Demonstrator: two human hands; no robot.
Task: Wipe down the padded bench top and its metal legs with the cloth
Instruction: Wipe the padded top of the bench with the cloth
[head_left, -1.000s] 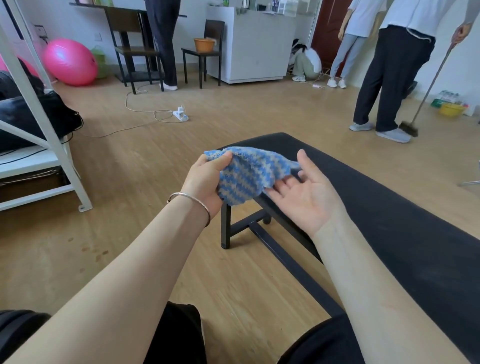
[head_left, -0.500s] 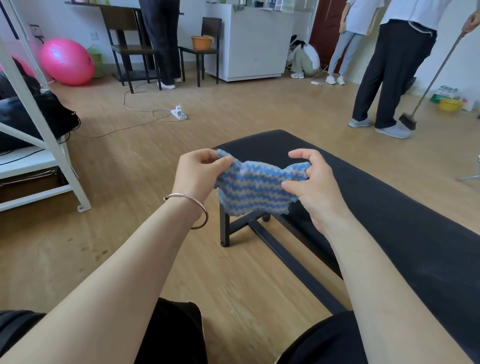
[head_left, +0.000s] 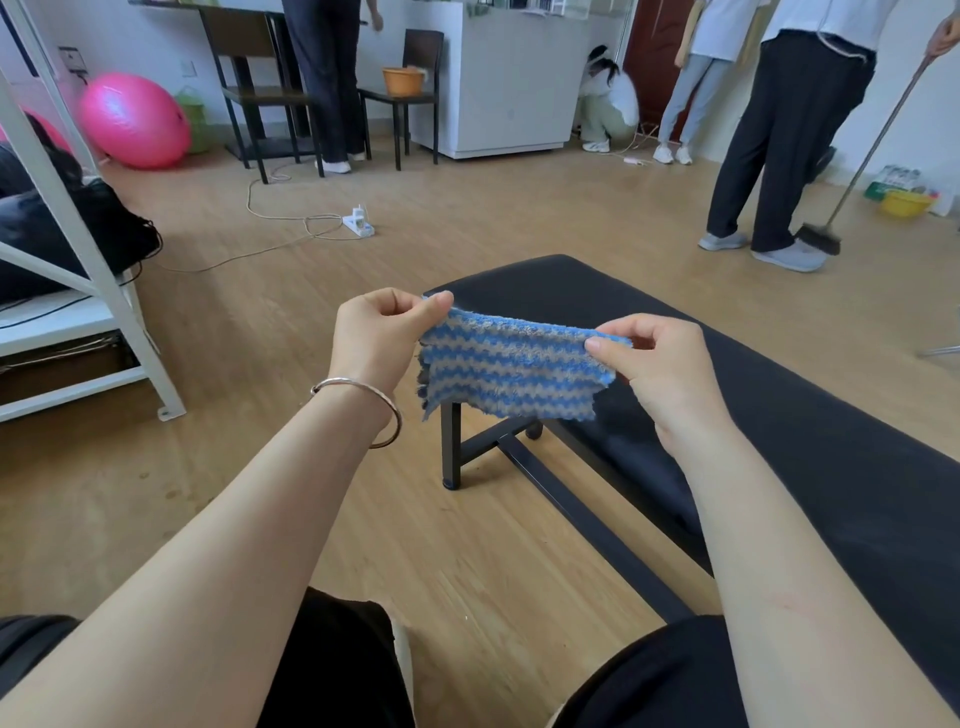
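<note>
1. Since 1.0 s ago, the cloth has been opened out. It was then bunched in the left hand, with the right hand lying open beneath it. It is now stretched flat between the 2 hands, which have been drawn further apart.
2. Grip state: the left grip is clamped, thumb against forefinger, on the upper left corner. The right grip is clamped likewise on the upper right corner.
3. Location: the cloth is held in the air beside the end of the padded surface and in front of 1 of the metal legs. No contact with either is seen.
4. Handling, as judged: the cloth is light, soft and limp, and its lower edge hangs loose. The fleecy weave is expected to resist slipping. For wiping, it is better gathered into 1 palm or folded into a pad than pinched at the corners. For the legs, it is better wrapped round the tube.
5. The surface covering is judged smooth and yielding, and the legs rigid.
6. Writing: none is seen on the cloth or the bench. Print on a package by the far wall is too small to be read.
</note>
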